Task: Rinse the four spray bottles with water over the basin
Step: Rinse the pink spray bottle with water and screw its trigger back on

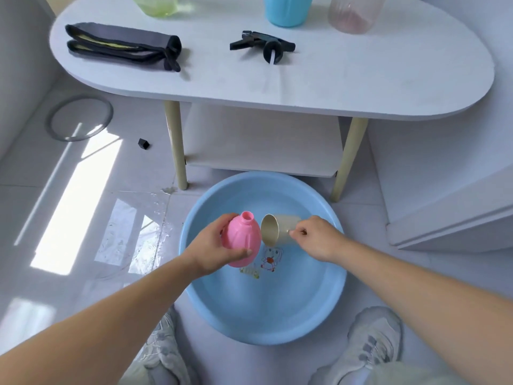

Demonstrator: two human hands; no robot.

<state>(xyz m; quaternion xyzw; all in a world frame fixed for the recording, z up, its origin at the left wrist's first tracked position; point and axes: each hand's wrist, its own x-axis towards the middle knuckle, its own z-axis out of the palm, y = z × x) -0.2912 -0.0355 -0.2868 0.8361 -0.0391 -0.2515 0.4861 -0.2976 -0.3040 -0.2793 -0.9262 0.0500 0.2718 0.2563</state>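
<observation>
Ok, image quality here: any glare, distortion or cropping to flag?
Head view: sunlight glares off the floor tiles; wide-angle lens stretches the forearms; the blue bottle is cropped at top; left hand, right hand, pink bottle and cup look sharp.

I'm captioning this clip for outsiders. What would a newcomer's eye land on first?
The pink spray bottle stands out, capless and gripped in the left hand, with a beige cup tipped toward its mouth by the right hand, both over the blue basin on the floor. Behind, a black spray trigger head lies on the white oval table.
</observation>
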